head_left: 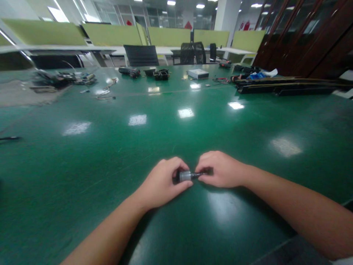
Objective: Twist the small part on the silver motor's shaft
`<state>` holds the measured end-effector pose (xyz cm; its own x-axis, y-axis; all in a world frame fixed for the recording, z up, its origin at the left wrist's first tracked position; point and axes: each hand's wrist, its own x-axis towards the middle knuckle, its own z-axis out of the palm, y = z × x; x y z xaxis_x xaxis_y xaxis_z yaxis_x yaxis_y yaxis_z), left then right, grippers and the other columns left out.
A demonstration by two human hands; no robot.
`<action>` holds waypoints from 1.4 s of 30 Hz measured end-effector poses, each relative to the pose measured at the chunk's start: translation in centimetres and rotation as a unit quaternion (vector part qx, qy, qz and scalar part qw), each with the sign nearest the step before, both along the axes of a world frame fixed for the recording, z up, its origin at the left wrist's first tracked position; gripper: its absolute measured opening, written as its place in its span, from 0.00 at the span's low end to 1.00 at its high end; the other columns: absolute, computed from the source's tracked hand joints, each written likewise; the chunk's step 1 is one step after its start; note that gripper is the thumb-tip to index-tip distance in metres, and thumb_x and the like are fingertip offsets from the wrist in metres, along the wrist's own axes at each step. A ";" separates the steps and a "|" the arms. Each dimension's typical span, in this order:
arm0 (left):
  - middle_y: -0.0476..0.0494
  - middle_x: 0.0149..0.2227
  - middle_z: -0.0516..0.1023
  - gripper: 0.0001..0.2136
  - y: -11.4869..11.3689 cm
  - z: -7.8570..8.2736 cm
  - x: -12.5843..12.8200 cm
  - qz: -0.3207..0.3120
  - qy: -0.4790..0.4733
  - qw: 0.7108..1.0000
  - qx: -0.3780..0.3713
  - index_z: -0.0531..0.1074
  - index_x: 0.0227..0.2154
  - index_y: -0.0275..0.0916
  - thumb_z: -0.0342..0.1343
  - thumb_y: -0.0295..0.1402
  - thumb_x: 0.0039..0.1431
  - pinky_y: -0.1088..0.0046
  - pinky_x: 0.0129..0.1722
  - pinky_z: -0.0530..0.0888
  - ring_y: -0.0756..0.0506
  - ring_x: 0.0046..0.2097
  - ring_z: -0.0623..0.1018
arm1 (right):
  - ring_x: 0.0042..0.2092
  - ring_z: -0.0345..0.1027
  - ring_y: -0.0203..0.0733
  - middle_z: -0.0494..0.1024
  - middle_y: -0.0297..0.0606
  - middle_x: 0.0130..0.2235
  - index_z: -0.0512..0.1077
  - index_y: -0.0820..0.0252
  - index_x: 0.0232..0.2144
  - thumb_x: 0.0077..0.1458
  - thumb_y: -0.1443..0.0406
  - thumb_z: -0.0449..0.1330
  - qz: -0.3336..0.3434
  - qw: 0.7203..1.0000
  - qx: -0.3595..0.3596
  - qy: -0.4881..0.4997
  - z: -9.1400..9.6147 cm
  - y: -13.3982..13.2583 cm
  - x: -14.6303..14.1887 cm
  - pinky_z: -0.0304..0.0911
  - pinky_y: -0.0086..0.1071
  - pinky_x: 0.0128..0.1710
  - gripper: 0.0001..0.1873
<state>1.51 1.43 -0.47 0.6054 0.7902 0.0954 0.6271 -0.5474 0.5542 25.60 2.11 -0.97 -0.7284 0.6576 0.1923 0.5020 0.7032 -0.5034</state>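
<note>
Wide green tabletop, glossy, clutter only along the far edge. Close to the near edge, about midway across: left hand closed round the small silver cylinder, right hand pinching its thin black stem. Probably light, rigid, smooth metal, so slippery. Best gripped round the barrel, not the slender stem.

Ceiling lights glare off the glossy green table (edges warped, far clutter soft and blurred).
</note>
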 end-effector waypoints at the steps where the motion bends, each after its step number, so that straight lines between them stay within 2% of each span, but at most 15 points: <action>1: 0.51 0.31 0.76 0.11 0.0 0.0 0.0 0.001 -0.001 1.000 -0.001 0.75 0.37 0.42 0.65 0.39 0.55 0.69 0.34 0.66 0.46 0.32 0.74 | 0.36 0.70 0.39 0.78 0.37 0.33 0.78 0.61 0.34 0.54 0.68 0.64 0.000 1.000 -0.001 0.000 0.0 0.0 0.0 0.62 0.31 0.38 0.04; 24: 0.51 0.30 0.76 0.10 -0.1 -0.3 -0.4 0.008 -0.002 1.000 -0.021 0.74 0.36 0.42 0.64 0.41 0.56 0.70 0.32 0.66 0.46 0.32 0.74 | 0.34 0.71 0.38 0.80 0.36 0.32 0.81 0.59 0.33 0.51 0.69 0.64 -0.020 0.997 -0.026 -0.070 1.2 0.8 2.7 0.64 0.32 0.38 0.06; 36: 0.51 0.30 0.76 0.10 -0.2 -0.2 -0.5 0.005 -0.009 1.000 -0.016 0.75 0.36 0.42 0.64 0.41 0.56 0.71 0.32 0.66 0.46 0.31 0.74 | 0.33 0.70 0.36 0.79 0.35 0.32 0.81 0.59 0.35 0.52 0.69 0.65 -0.012 0.997 -0.062 -0.046 1.6 0.6 2.5 0.63 0.30 0.35 0.07; 42: 0.51 0.30 0.76 0.10 -0.1 -0.3 -0.3 0.009 -0.007 1.000 -0.010 0.75 0.37 0.42 0.65 0.41 0.56 0.71 0.32 0.66 0.46 0.32 0.74 | 0.33 0.70 0.36 0.79 0.36 0.33 0.81 0.60 0.36 0.55 0.65 0.66 -0.014 0.997 -0.078 -0.006 0.8 0.2 1.0 0.62 0.29 0.34 0.06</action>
